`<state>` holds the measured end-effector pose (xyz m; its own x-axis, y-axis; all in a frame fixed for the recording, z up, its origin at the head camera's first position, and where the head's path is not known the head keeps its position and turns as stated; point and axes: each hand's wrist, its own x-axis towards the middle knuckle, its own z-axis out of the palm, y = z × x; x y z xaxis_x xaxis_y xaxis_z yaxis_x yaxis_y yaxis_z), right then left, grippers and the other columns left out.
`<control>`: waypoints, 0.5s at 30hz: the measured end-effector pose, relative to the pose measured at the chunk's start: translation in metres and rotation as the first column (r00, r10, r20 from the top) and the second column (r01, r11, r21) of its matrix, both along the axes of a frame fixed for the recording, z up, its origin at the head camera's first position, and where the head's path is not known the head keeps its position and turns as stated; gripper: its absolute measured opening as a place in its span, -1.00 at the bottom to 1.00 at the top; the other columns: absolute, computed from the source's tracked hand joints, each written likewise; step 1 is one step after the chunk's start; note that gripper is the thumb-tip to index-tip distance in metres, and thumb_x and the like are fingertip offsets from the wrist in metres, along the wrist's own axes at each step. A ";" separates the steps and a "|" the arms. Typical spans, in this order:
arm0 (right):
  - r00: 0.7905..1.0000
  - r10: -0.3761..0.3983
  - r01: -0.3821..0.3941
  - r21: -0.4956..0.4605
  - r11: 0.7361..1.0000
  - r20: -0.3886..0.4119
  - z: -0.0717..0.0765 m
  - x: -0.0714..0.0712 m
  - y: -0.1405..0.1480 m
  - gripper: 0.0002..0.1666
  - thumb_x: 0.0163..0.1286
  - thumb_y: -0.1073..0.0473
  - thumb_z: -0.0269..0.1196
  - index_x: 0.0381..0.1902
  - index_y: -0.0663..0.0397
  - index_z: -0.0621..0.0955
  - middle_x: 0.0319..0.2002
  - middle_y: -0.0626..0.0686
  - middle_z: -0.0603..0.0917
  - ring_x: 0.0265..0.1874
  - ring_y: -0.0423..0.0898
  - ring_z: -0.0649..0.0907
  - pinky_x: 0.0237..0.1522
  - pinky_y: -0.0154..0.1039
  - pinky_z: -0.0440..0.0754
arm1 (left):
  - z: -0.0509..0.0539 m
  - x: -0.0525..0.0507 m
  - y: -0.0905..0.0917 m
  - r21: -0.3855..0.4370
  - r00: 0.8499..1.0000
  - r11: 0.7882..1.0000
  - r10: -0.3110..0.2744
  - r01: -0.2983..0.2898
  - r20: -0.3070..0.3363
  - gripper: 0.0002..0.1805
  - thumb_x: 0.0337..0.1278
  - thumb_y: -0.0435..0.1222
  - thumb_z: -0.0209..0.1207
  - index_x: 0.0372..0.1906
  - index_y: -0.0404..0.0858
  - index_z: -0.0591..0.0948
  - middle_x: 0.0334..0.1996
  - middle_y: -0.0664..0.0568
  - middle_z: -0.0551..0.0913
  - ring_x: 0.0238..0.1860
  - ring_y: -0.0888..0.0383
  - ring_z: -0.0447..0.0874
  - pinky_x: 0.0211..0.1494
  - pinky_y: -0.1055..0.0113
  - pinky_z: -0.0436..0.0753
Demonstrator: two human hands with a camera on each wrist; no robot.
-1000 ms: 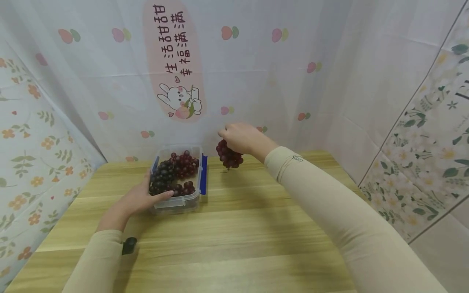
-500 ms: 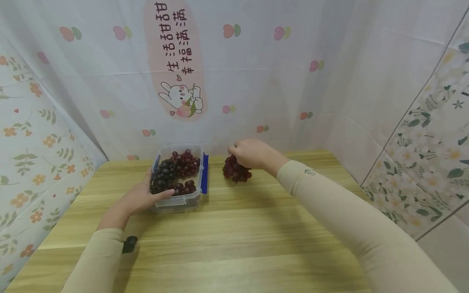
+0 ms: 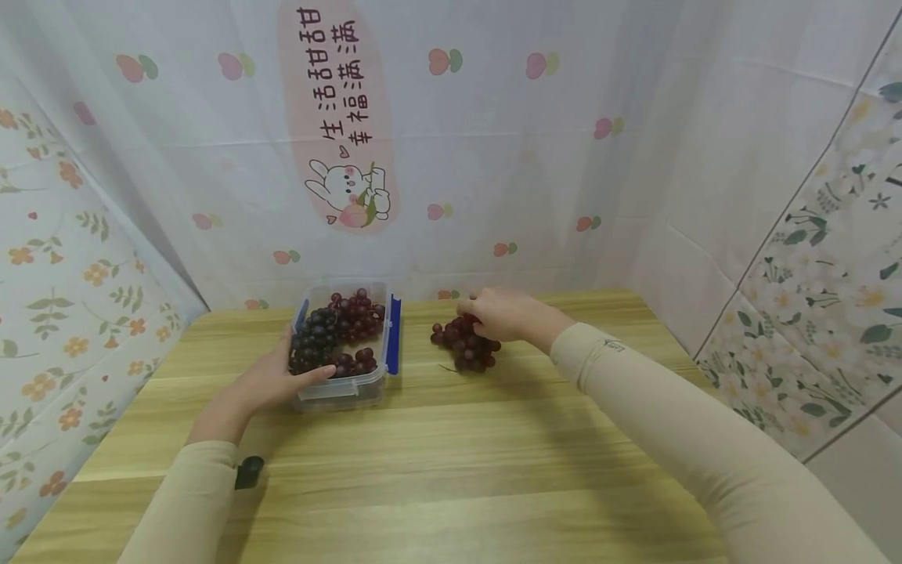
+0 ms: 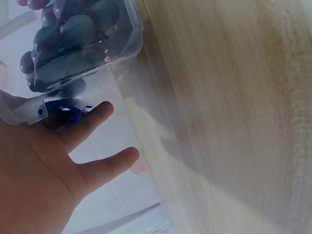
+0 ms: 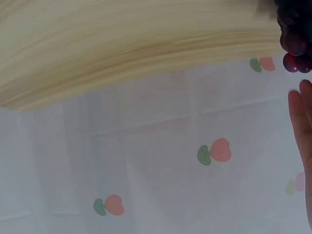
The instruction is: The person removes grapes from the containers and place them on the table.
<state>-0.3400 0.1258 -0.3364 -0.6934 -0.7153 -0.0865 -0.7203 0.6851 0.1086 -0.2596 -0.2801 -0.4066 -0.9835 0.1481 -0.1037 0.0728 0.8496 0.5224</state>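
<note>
A clear plastic food container [image 3: 341,385] with blue side clips stands at the back left of the table, bunches of dark and red grapes [image 3: 315,337] inside. My left hand [image 3: 264,382] holds its near left corner, thumb over the rim and fingers along the outer wall. In the left wrist view two fingers [image 4: 109,168] of this hand are spread beside a blue clip [image 4: 68,108]. To the right of the container a bunch of red grapes [image 3: 465,348] is at the tabletop. My right hand [image 3: 510,313] grips the top of that bunch; the stem is hidden by the fingers.
The light wooden table [image 3: 451,470] ends at a white curtain [image 3: 493,157] with fruit prints behind it. Patterned cloths hang at the left and right sides. A small dark object [image 3: 249,472] sits at the left wrist.
My right hand has lowered the red grape bunch toward the table and moved it a little right and nearer. The left hand stays on the container.
</note>
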 end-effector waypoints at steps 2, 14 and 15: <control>1.000 -0.009 0.009 -0.004 1.000 0.022 -0.001 0.000 0.002 -0.62 0.60 0.16 0.24 0.30 0.01 0.63 -0.03 0.11 0.70 -0.18 -0.03 0.71 -0.07 -0.13 0.75 | 0.001 0.001 0.000 -0.002 1.000 1.000 -0.003 0.003 -0.005 0.45 0.30 0.40 0.18 0.68 -0.30 -0.53 0.62 -0.64 -0.01 0.57 -0.65 0.09 0.51 -0.53 0.29; 0.994 -0.036 0.025 0.101 0.995 0.104 -0.015 0.004 0.000 -0.29 0.67 -0.20 0.14 0.57 0.04 0.42 0.27 0.20 0.61 0.17 0.09 0.72 0.25 0.01 0.72 | 0.000 -0.001 0.000 -0.021 1.000 1.000 -0.001 0.001 -0.002 0.46 0.30 0.42 0.16 0.68 -0.33 -0.53 0.62 -0.65 0.00 0.57 -0.66 0.11 0.49 -0.54 0.31; 0.991 -0.056 0.043 0.102 0.994 0.125 -0.016 0.005 0.000 -0.22 0.64 -0.25 0.18 0.62 0.00 0.37 0.34 0.22 0.57 0.25 0.11 0.69 0.31 0.04 0.69 | 0.000 -0.002 0.000 -0.020 1.000 1.000 -0.001 0.001 -0.003 0.46 0.30 0.42 0.16 0.68 -0.32 -0.53 0.62 -0.64 0.00 0.57 -0.66 0.11 0.50 -0.54 0.31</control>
